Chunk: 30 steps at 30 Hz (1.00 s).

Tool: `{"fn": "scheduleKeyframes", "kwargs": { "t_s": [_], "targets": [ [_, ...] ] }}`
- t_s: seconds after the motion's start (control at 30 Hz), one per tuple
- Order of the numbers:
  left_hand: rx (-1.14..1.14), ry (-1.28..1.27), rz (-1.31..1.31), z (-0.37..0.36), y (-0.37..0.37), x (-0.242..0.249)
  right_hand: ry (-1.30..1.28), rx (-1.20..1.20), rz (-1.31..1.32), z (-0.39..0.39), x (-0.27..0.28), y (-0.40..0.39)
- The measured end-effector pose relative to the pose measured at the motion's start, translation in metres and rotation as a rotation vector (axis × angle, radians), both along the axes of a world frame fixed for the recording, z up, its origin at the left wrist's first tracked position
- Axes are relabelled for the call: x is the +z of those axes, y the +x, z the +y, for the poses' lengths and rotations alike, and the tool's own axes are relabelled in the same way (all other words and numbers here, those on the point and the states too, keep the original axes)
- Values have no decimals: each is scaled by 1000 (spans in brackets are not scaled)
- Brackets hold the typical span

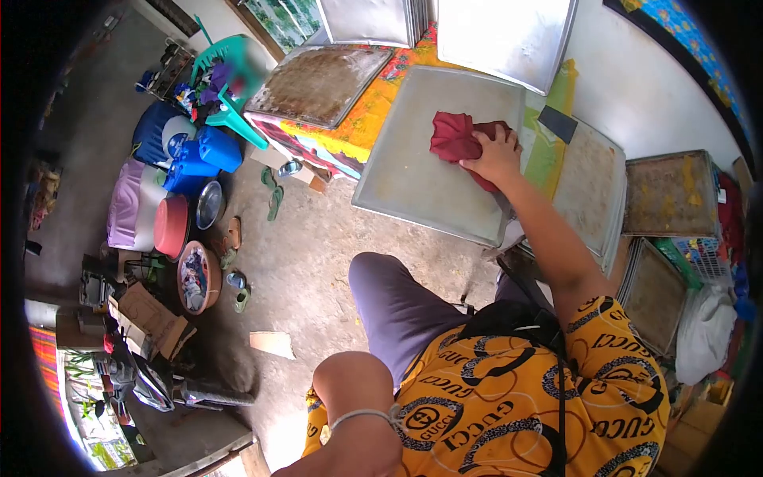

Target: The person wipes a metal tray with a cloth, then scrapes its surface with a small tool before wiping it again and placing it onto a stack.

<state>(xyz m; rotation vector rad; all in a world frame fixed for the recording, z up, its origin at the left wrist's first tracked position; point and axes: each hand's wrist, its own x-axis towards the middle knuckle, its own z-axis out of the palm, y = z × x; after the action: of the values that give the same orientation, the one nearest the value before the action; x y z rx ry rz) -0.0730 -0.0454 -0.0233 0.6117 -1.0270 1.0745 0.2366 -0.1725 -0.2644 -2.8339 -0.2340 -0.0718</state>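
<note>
My right hand (497, 155) presses down on a crumpled dark red cloth (453, 137), its fingers bent over the fabric. Beneath the cloth lies a large flat grey metal tray (413, 179), and the hand is over its right part. My left arm is bent at the bottom of the view, with a thin band round the wrist. Only the back part of my left hand (342, 459) shows at the lower edge; its fingers are out of frame, so what it holds is hidden.
A browned tray (318, 83) lies on a yellow flowered cloth (401, 65). Upright trays (509, 36) lean behind, and more trays (592, 179) lie at the right. A green chair (238, 119), blue jugs (218, 149), basins (199, 278) and slippers stand left. A motorcycle (151, 381) is lower left.
</note>
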Motion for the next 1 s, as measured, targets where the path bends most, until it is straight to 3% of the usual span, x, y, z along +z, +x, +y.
{"fn": "scheduleKeyframes", "kwargs": {
  "t_s": [0.07, 0.13, 0.2, 0.23, 0.27, 0.3, 0.37, 0.47, 0.57, 0.6, 0.73, 1.0],
  "targets": [
    [155, 76, 538, 23, -9, -58, 97, 99, -103, -10, -32, 23],
    [315, 154, 1064, 43, -12, -117, 265, 51, -213, -16, -20, 19],
    [471, 916, 798, 44, 70, -109, 442, 5, -196, -32, -13, 32],
    [684, 1405, 1001, 38, 88, -122, 451, 0, -248, -39, -3, 35],
    [779, 1687, 1012, 34, 104, -153, 464, -13, -282, -45, 6, 39],
    [836, 1847, 938, 37, 116, -195, 476, -22, -313, -51, 13, 45],
    [826, 1995, 830, 37, 144, -231, 432, -70, -353, -57, 24, 59],
    [1119, 2042, 610, 29, 181, -256, 411, -106, -345, -65, 16, 80],
    [805, 2131, 731, 27, 198, -262, 381, -72, -364, -67, 4, 98],
    [794, 2137, 707, 27, 201, -265, 371, -63, -384, -65, -5, 110],
    [724, 2152, 664, 33, 198, -275, -122, -310, -23, -34, -21, 146],
    [612, 2148, 711, 38, 206, -274, -159, -172, -153, 72, -42, 224]
  ]
}}
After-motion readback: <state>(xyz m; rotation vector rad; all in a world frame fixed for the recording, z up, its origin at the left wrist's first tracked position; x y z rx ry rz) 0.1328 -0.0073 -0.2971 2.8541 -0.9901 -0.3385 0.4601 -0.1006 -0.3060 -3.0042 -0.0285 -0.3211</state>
